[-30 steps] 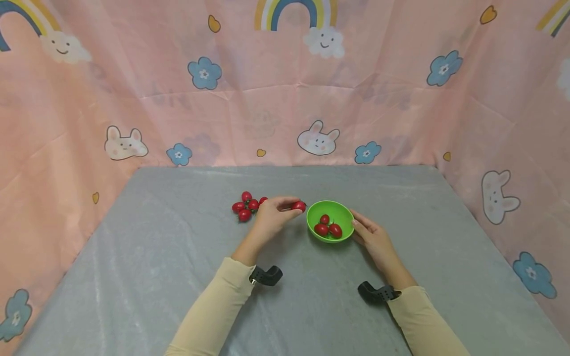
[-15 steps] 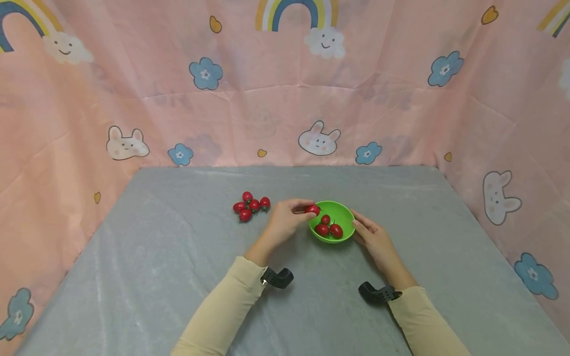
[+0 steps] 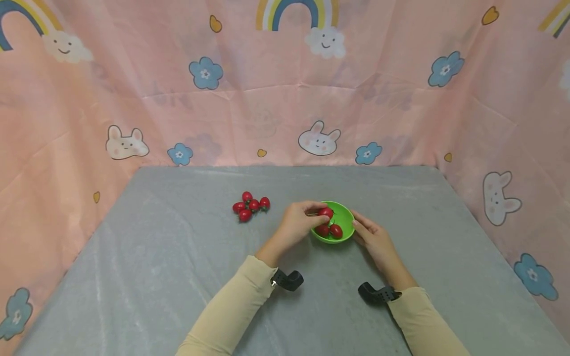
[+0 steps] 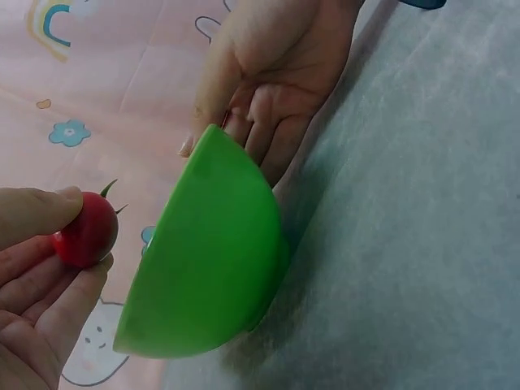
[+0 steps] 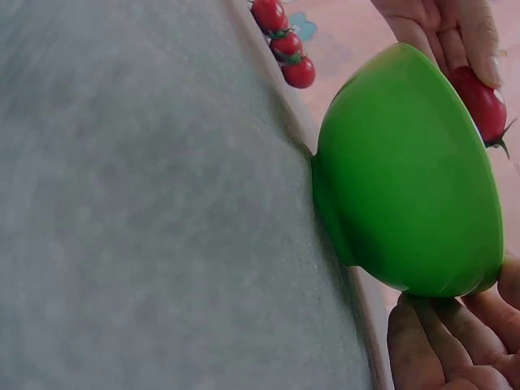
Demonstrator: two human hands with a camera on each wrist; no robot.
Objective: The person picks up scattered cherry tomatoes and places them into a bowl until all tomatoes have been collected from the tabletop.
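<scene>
A cherry tomato (image 3: 326, 212) with a green stem is pinched between the thumb and fingers of my left hand (image 3: 298, 221). In the left wrist view this tomato (image 4: 88, 231) shows above the level of the bowl's rim. The green bowl (image 3: 346, 215) stands on the table beneath it, and other cherry tomatoes (image 3: 336, 231) lie inside, partly hidden by the left hand. At the bowl's right side, my right hand (image 3: 374, 241) grips it, thumb at the rim and fingers along the outer wall, as the right wrist view also shows.
Several more cherry tomatoes (image 3: 254, 205) lie in a cluster on the grey-covered table (image 3: 156, 247), left of the bowl. A pink curtain (image 3: 285, 109) with printed rabbits and flowers hangs behind and at both sides. Both wrists wear black straps (image 3: 288, 280).
My left hand has moved right with the cherry tomato, from beside the bowl to over its inside. My right hand and the bowl have stayed nearly still.
</scene>
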